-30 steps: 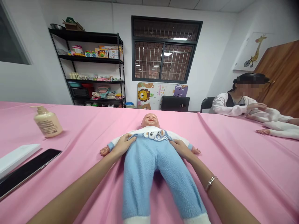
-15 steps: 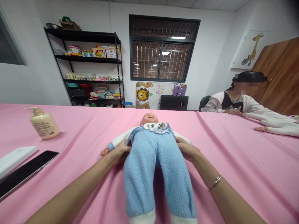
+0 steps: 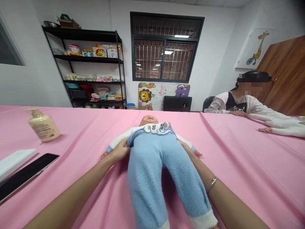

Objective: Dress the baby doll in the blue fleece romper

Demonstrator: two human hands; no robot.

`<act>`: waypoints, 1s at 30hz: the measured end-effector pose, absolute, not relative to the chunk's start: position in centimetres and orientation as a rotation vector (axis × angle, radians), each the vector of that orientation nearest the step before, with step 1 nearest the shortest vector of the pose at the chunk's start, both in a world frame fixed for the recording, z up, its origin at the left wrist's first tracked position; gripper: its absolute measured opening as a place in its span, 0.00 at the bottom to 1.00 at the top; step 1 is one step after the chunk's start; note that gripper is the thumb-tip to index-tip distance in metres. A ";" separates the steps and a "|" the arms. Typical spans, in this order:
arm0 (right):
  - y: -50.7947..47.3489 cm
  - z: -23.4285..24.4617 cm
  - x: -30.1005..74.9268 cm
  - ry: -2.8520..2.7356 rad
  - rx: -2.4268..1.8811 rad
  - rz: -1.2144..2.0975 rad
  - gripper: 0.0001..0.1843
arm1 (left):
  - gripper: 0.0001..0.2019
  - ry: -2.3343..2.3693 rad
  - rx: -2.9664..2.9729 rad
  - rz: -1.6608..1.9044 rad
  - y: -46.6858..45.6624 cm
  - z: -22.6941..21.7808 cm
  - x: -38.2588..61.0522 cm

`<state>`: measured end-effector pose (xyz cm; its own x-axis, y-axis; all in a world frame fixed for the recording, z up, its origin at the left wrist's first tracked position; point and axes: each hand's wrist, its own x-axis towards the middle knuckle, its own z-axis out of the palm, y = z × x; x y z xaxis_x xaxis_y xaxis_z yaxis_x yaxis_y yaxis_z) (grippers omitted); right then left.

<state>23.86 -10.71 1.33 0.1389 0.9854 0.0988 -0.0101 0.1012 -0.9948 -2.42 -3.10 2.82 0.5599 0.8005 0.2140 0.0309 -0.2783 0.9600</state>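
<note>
A baby doll [image 3: 149, 119] lies on its back on the pink-covered table, head away from me, arms spread out. It wears a white long-sleeved top and fuzzy light-blue overalls [image 3: 147, 159] with an animal face on the bib and white cuffs. My left hand [image 3: 121, 149] is closed on the overalls' edge at the waist, beside the doll's arm. On the opposite side, my right hand [image 3: 187, 151] reaches in against the overalls at the hip; its fingers are hidden behind the cloth. A doll foot barely shows below the right-hand cuff.
To the left stand a pump bottle [image 3: 44, 127], a black phone [image 3: 26, 175] and a white flat box [image 3: 16, 161]. A person [image 3: 240, 101] sits at the right, beside another doll's arm in white [image 3: 288, 132]. Behind are a black shelf [image 3: 88, 58] and a black chair [image 3: 177, 103].
The doll's hips and legs have turned, the feet swinging right and the head shifting slightly left. My left hand has drawn the waist cloth outward; my right hand has slid further behind the overalls.
</note>
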 end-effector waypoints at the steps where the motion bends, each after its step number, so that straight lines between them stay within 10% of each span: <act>1: -10.9 1.6 24.3 -1.119 -1.162 1.119 0.13 | 0.09 0.722 1.816 0.869 -3.0 2.9 -2.6; 7: -12.0 3.9 27.1 -1.096 -0.916 1.487 0.15 | 0.12 0.710 2.219 0.661 -3.0 3.6 -3.0; 23: -8.9 1.6 23.4 -1.132 -1.358 0.563 0.13 | 0.10 0.875 1.132 1.204 -3.4 4.3 -1.4; 30: -10.4 1.8 25.0 -1.151 -1.250 1.089 0.17 | 0.13 0.857 1.546 1.039 -3.2 4.5 -1.9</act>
